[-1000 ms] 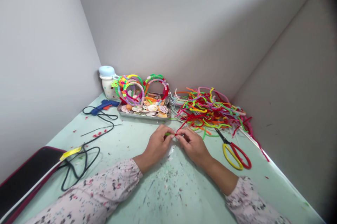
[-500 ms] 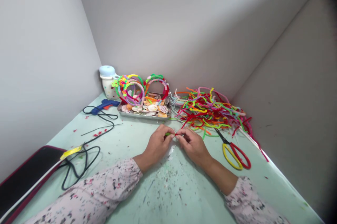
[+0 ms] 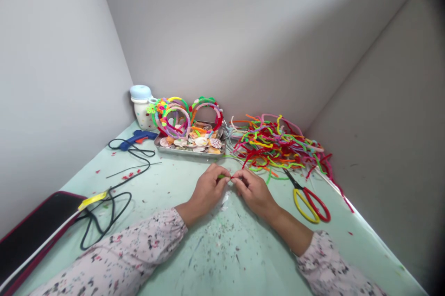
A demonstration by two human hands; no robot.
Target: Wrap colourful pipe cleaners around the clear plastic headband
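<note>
My left hand point(image 3: 208, 188) is closed in a pinch, with a bit of green pipe cleaner point(image 3: 221, 177) between its fingers. Beside it, my right hand point(image 3: 253, 190) pinches a red pipe cleaner point(image 3: 232, 177). The fingertips of both hands nearly meet at the middle of the table, and the fingers hide most of the small piece between them. Beyond my right hand lies a large tangled heap of coloured pipe cleaners point(image 3: 278, 143).
Scissors point(image 3: 311, 203) lie right of my right hand. A metal tray point(image 3: 187, 151) of shells bears fuzzy headbands point(image 3: 177, 120). Further left are a white jar point(image 3: 143, 113), a blue glue gun point(image 3: 137, 139), black cable point(image 3: 113, 212) and a dark flat case point(image 3: 41, 217).
The view has shifted very slightly. Less red shows between my fingertips, and both hands hold nearly the same pose and place.
</note>
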